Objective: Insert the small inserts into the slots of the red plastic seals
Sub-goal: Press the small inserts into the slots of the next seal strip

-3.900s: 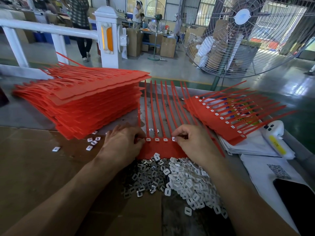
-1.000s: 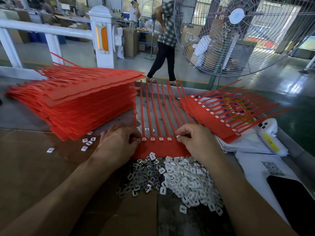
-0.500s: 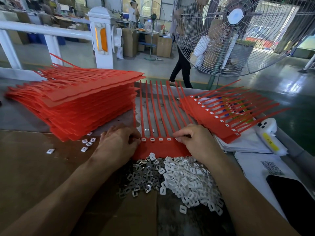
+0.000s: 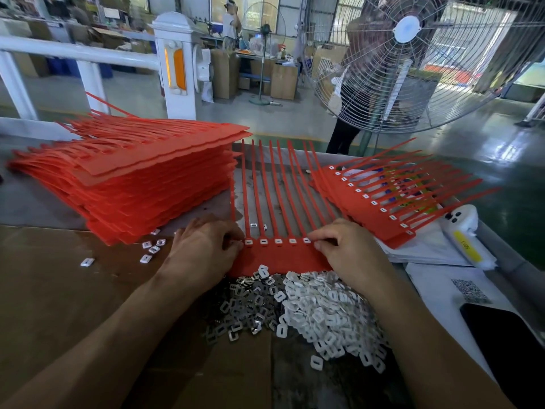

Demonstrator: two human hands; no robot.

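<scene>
A red sheet of joined seals (image 4: 277, 258) lies flat before me, its strips pointing away. Several white inserts sit in its row of slots. My left hand (image 4: 203, 249) grips the sheet's left end with curled fingers. My right hand (image 4: 345, 249) rests on the right part, its fingertips pinching a white insert (image 4: 306, 240) at a slot. Nearer to me lie a heap of white inserts (image 4: 327, 314) and a heap of metal inserts (image 4: 244, 305).
A tall stack of red seal sheets (image 4: 141, 178) stands at the left, a filled sheet (image 4: 368, 199) lies at the right on white papers. A white scanner (image 4: 463, 234), a black phone (image 4: 507, 343), loose inserts (image 4: 150, 249) and a large fan (image 4: 413, 54) surround the spot.
Both hands stay on the sheet nearly unmoved; another white insert shows in the slot row since the earliest frame. A person walking behind has passed to the right, behind the fan.
</scene>
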